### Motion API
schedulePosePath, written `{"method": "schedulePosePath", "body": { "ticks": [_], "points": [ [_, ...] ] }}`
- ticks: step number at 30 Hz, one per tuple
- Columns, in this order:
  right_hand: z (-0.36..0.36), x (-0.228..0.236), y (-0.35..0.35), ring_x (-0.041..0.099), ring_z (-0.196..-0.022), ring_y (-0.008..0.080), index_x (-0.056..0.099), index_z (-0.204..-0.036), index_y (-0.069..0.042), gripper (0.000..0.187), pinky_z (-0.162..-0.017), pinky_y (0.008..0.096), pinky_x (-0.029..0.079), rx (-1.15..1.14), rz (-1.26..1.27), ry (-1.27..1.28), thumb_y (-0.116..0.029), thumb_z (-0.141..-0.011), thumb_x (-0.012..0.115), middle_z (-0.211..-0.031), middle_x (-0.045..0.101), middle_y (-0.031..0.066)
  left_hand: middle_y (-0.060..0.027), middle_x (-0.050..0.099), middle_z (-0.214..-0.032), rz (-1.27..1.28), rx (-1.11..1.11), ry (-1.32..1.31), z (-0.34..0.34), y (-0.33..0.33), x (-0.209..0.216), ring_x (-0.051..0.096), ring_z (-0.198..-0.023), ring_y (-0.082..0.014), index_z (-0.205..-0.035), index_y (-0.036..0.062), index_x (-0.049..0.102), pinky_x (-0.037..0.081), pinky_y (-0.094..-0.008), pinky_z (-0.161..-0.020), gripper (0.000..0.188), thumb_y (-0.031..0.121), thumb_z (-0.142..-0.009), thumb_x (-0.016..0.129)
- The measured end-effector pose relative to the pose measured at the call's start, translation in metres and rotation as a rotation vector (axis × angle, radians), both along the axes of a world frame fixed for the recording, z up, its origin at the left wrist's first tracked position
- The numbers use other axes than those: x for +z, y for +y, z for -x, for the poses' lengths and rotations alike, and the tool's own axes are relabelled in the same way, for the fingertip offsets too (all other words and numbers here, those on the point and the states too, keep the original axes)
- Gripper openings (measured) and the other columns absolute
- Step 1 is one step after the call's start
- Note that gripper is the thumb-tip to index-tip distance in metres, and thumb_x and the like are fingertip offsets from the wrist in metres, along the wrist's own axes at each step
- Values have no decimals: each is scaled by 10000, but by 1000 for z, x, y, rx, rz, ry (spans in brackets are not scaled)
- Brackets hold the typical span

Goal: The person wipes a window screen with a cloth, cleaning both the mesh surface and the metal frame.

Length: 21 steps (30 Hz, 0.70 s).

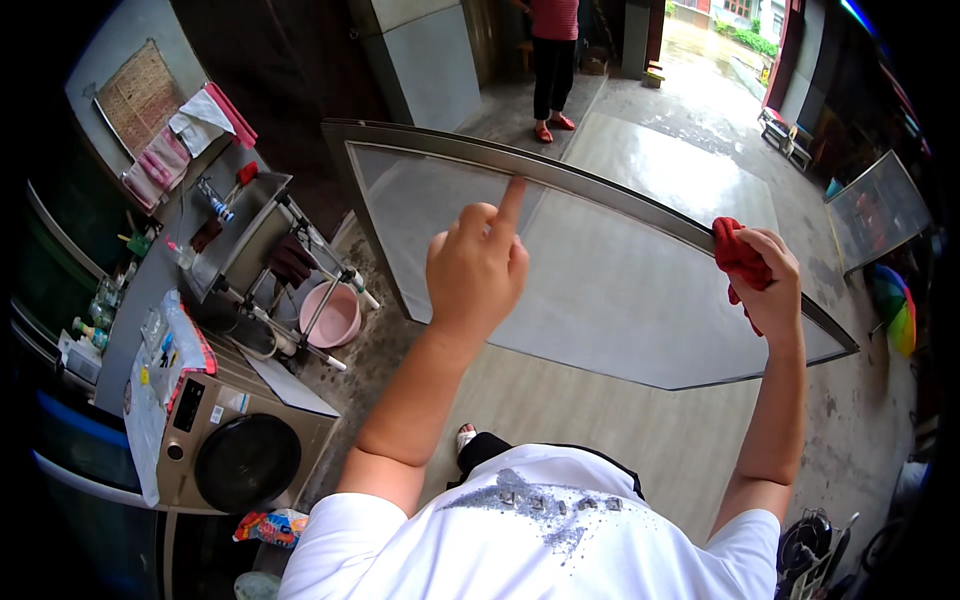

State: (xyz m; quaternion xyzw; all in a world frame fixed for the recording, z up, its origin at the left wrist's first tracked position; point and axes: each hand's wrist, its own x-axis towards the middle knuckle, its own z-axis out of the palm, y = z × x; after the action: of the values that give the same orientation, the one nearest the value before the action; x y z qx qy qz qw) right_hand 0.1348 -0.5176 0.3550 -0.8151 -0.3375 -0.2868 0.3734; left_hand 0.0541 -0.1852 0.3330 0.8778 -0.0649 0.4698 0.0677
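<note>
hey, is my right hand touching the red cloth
Touching. The head view shows it plainly: the fingers of your right hand curl over the red cloth, which bunches against them at the edge of the framed panel.

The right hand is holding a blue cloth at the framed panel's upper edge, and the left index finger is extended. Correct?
Not quite: the cloth is red, not blue, as the head view shows. The right hand does hold it at the upper edge of the framed panel, and the left hand has its index finger extended.
</note>
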Motion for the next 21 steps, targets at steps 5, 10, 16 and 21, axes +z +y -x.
{"method": "schedulePosePath", "body": {
  "ticks": [5, 10, 16, 21],
  "points": [
    [9, 12, 11, 637, -854, 242, 640, -1049, -46, 487, -736, 292, 514, -3, -17, -4, 120, -592, 680, -986, 645, 103, -3, 533, -898, -44, -93, -28, 0, -21, -5, 558, -672, -162, -1381, 173, 465, 436, -335, -587, 735, 33, -681, 641],
    [16, 16, 11, 635, -863, 230, 637, -1055, -44, 493, -739, 291, 515, 4, -41, -16, 125, -594, 677, -992, 643, 105, -23, 536, -944, -26, -90, -45, 0, -22, -4, 550, -663, -177, -1431, 194, 397, 443, -337, -597, 805, 12, -685, 636],
    [19, 17, 9, 633, -866, 215, 636, -1052, -32, 498, -741, 285, 516, 30, -63, 0, 140, -585, 662, -990, 641, 104, -29, 541, -951, -32, -88, -47, 4, -22, 0, 548, -660, -182, -1439, 189, 385, 446, -341, -605, 813, 11, -687, 636],
    [20, 20, 8, 634, -861, 216, 642, -1034, -26, 485, -742, 282, 514, 54, -56, -25, 142, -579, 659, -976, 639, 104, -26, 543, -936, -49, -77, -64, 8, -21, 3, 550, -658, -188, -1434, 191, 395, 446, -343, -613, 805, 13, -688, 637]
  ]
}}
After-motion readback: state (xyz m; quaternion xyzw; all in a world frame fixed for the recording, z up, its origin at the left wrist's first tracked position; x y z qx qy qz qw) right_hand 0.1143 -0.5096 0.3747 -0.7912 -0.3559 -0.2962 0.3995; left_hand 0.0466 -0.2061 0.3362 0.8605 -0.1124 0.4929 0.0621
